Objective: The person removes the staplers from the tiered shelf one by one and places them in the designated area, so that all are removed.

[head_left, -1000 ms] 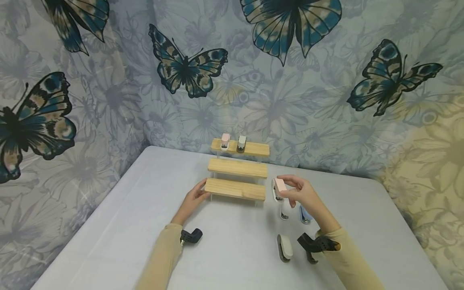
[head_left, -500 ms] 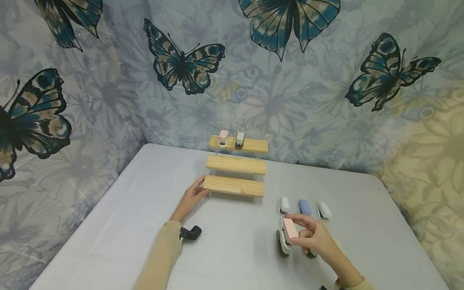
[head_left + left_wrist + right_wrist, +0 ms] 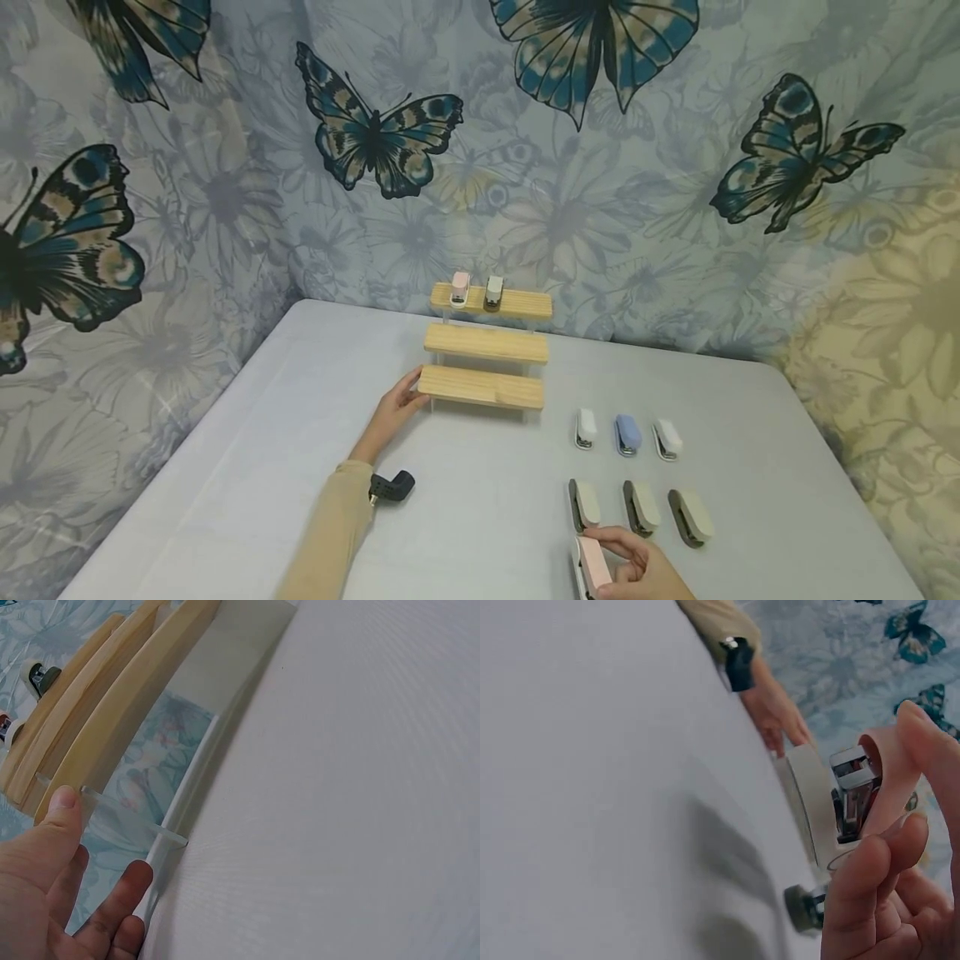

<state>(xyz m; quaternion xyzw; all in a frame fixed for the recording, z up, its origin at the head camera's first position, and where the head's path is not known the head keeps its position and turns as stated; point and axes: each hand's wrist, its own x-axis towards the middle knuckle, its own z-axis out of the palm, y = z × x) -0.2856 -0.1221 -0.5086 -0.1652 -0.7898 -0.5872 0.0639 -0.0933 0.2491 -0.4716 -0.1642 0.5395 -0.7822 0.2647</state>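
My right hand (image 3: 637, 575) grips a small pink stapler (image 3: 592, 568) low over the table's near edge, just in front of a row of three beige staplers (image 3: 639, 507). In the right wrist view the pink stapler (image 3: 870, 796) is pinched between thumb and fingers (image 3: 862, 900). My left hand (image 3: 393, 410) rests with straight fingers against the left end of the lowest step of a three-tier wooden stand (image 3: 483, 344). The left wrist view shows my thumb (image 3: 61, 804) on that step's clear acrylic edge (image 3: 127, 817).
A pink stapler (image 3: 459, 289) and a grey one (image 3: 493, 292) stand on the top step. White, blue and white staplers (image 3: 627, 434) lie in a row right of the stand. The grey table (image 3: 247, 467) is backed by butterfly-print cloth (image 3: 375, 142).
My right hand has carried the pink stapler from beside the stand back toward the table's near edge, uncovering both rows of staplers. The left hand has stayed on the stand.
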